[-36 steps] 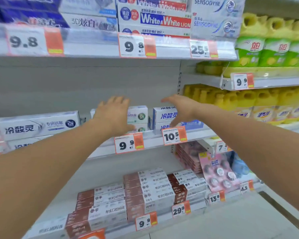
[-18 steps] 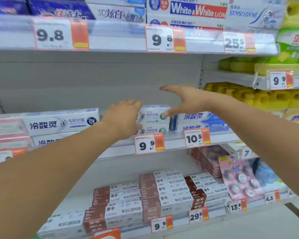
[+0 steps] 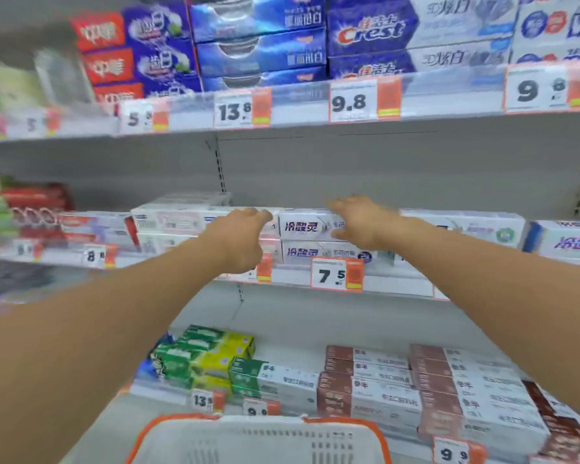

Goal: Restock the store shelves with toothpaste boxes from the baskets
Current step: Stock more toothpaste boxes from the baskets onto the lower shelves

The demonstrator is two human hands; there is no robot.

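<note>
Head view, hands [image 3: 302, 229] at flat rectangular cardboard boxes [image 3: 310, 239]

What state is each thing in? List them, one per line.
Left hand: empty, fingers curled, at the middle shelf's boxes.
Right hand: empty, open, over the white boxes.
White boxes: stacked two high.
Basket: below the hands, contents hidden.

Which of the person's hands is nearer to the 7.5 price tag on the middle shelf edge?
Right. The right hand is spread over the white boxes directly above the 7.5 price tag; the left hand is further off, up and to the tag's left.
</note>
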